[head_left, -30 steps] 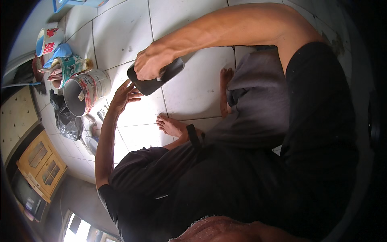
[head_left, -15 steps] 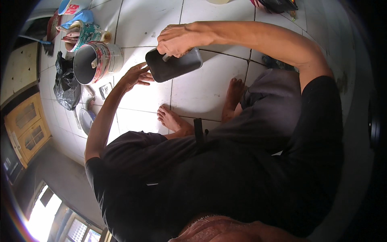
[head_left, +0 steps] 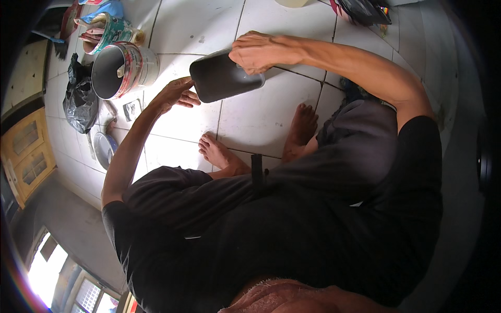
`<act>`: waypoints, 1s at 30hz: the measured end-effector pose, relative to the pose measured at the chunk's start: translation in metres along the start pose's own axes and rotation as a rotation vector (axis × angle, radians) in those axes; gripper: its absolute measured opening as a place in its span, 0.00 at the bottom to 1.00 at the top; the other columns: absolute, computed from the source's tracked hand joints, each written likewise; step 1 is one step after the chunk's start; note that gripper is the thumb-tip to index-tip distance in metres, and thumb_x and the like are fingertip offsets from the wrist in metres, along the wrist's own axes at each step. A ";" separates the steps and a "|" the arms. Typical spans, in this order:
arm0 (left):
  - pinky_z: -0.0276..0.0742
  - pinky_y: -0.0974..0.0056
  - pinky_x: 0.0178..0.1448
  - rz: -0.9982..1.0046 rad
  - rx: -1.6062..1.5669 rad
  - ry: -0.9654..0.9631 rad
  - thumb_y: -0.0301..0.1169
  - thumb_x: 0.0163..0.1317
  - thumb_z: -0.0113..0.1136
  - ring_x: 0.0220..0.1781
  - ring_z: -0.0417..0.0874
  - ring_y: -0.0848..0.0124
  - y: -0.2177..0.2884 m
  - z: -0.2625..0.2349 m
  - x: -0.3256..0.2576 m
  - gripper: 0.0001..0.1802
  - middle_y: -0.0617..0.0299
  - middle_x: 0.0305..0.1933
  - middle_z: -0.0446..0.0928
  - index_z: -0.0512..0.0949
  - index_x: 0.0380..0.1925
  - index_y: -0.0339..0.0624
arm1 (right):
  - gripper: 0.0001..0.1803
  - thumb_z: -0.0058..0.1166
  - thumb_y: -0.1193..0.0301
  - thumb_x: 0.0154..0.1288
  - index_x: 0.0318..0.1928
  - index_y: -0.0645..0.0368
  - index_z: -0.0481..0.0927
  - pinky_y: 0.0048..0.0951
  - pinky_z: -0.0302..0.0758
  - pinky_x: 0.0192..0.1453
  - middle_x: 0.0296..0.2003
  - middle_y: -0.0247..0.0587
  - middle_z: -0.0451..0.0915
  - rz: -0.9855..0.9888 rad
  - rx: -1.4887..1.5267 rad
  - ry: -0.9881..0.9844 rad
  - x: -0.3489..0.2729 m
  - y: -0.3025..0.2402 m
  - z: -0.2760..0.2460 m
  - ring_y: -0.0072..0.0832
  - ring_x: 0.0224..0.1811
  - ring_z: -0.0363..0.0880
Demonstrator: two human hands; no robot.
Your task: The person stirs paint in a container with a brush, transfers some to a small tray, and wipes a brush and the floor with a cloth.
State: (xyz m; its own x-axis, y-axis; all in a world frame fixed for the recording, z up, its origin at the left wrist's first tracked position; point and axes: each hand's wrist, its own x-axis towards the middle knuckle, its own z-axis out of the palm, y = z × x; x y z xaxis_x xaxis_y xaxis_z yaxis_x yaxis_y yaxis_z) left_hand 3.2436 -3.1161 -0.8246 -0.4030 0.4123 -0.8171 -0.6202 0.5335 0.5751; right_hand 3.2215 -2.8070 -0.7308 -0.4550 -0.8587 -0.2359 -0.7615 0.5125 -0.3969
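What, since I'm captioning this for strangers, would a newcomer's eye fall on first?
Probably the dark rectangular tray near the upper middle, with the left hand at its left end and the curled right hand over its upper right edge. Next come the glaring patch of white floor tiles below the left hand, and the pale bucket with red markings at upper left, a crumpled black bag beside it.

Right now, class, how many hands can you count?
2: left hand at the left end of the black tray; right hand over its upper right corner.
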 end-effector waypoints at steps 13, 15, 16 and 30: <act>0.82 0.58 0.48 -0.017 -0.006 0.018 0.53 0.71 0.46 0.43 0.86 0.66 0.005 0.001 -0.001 0.26 0.57 0.40 0.83 0.71 0.56 0.46 | 0.16 0.53 0.68 0.58 0.21 0.70 0.77 0.44 0.75 0.33 0.19 0.61 0.75 -0.051 0.062 0.028 0.030 -0.013 0.045 0.53 0.23 0.78; 0.82 0.58 0.47 -0.014 -0.013 0.021 0.53 0.71 0.47 0.42 0.86 0.66 0.004 0.001 -0.001 0.26 0.57 0.39 0.83 0.71 0.57 0.47 | 0.16 0.53 0.69 0.59 0.21 0.70 0.77 0.44 0.75 0.32 0.19 0.62 0.75 -0.023 0.098 0.053 0.038 -0.019 0.045 0.53 0.24 0.78; 0.82 0.58 0.47 -0.015 -0.015 0.023 0.53 0.71 0.47 0.42 0.86 0.65 0.004 0.000 -0.001 0.26 0.57 0.39 0.83 0.71 0.57 0.47 | 0.16 0.53 0.68 0.59 0.21 0.69 0.77 0.44 0.75 0.32 0.19 0.62 0.75 0.038 0.161 0.064 0.043 -0.022 0.045 0.53 0.24 0.79; 0.83 0.60 0.47 -0.013 -0.044 0.025 0.50 0.73 0.45 0.41 0.87 0.66 -0.001 -0.002 0.004 0.25 0.57 0.38 0.83 0.70 0.61 0.48 | 0.07 0.51 0.77 0.55 0.24 0.68 0.76 0.43 0.74 0.26 0.17 0.58 0.75 -0.090 0.077 0.221 0.063 -0.027 0.036 0.49 0.22 0.79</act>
State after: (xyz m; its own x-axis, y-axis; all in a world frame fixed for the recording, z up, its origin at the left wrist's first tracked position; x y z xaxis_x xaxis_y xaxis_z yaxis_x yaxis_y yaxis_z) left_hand 3.2414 -3.1162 -0.8281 -0.4110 0.3864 -0.8257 -0.6545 0.5054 0.5623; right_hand 3.2297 -2.8744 -0.7666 -0.4831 -0.8756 -0.0006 -0.7701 0.4252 -0.4755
